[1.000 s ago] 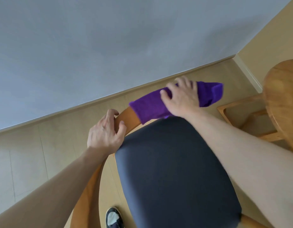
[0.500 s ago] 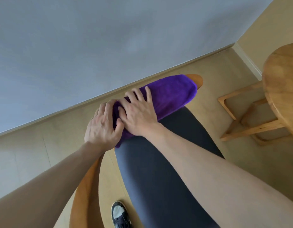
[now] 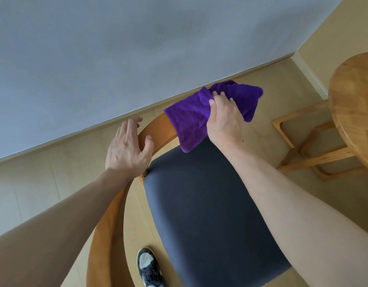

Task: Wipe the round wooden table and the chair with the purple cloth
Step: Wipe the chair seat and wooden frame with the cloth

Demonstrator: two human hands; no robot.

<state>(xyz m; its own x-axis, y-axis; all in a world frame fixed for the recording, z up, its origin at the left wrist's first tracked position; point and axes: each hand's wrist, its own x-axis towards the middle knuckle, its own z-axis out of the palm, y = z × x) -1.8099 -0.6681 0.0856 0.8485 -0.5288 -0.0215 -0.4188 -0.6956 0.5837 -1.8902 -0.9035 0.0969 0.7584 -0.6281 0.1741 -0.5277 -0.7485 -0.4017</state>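
Cloth (image 3: 201, 112), purple, is bunched in the right hand (image 3: 224, 119), whose fingers curl into the fabric and clamp it against the curved wooden rail (image 3: 158, 129) of the chair (image 3: 199, 204). Fabric drapes over the rail and hides that stretch of wood; its lower corner hangs to the back edge of the dark grey seat. Left hand (image 3: 127, 150) rests on the rail just beside the cloth, fingers straight and slightly apart, thumb on the seat side; whether the palm bears down cannot be told. Both forearms run off the lower frame edge. Table (image 3: 352, 104), round and wooden, is cut off at the right edge; part of its base shows below. 1 shoe (image 3: 148, 266) shows under the chair, partly cropped. Floor (image 3: 34, 183) is pale beige; wall (image 3: 117, 48) is plain grey-blue with a skirting strip.
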